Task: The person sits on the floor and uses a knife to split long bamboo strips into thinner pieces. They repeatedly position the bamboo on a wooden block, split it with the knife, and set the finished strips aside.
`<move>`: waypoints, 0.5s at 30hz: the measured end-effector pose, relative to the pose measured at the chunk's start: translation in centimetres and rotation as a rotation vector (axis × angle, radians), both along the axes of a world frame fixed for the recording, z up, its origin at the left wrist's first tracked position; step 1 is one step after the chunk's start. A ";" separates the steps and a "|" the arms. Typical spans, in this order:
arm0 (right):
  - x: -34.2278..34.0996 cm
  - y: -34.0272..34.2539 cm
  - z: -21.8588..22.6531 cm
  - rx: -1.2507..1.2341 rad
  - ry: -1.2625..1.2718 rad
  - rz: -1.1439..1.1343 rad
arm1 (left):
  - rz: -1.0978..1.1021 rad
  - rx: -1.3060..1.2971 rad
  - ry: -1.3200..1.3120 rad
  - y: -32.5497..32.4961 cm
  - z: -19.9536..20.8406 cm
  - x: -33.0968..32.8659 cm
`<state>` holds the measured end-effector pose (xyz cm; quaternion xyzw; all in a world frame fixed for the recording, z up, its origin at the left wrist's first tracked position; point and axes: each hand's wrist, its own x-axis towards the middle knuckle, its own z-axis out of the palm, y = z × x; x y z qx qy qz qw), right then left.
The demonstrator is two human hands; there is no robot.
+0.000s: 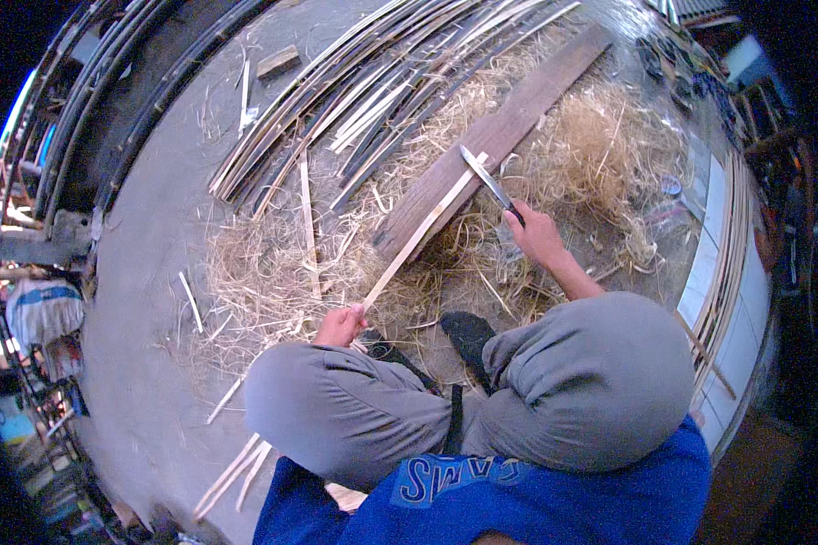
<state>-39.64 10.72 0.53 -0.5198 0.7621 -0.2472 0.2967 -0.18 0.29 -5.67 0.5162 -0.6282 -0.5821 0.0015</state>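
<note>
My left hand [340, 325] pinches the near end of a pale split bamboo strip [418, 233]. The strip slants up and to the right, its far part lying across a brown wooden plank [516, 111]. In my right hand [536, 232] is a knife [489, 177], gripped by its dark handle. The blade points up and to the left, and its tip end crosses the strip near the strip's far end. Whether the edge bites into the strip cannot be made out. My fingers are wrapped round the handle, partly hidden from above.
Curly shavings [600, 150] heap round the plank and before my feet. Beyond lies a bundle of long dark and pale strips [336, 104]. A small wood block [278, 62] sits far left. More strips [725, 263] rest on white tiles at right; loose strips [232, 477] lie near left.
</note>
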 end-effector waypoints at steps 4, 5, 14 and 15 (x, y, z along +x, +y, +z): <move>1.4 0.3 -2.9 -0.153 0.372 0.425 | 0.022 0.027 0.084 -0.7 -0.9 2.0; 0.2 0.2 -4.0 -0.148 0.336 0.241 | 0.048 0.064 0.085 0.1 0.0 2.7; -0.4 -0.4 -4.5 -0.047 0.270 0.160 | 0.111 0.139 -0.050 0.7 1.9 4.4; -0.9 1.0 -4.3 -0.049 0.341 0.182 | 0.086 0.153 -0.036 0.1 1.1 3.8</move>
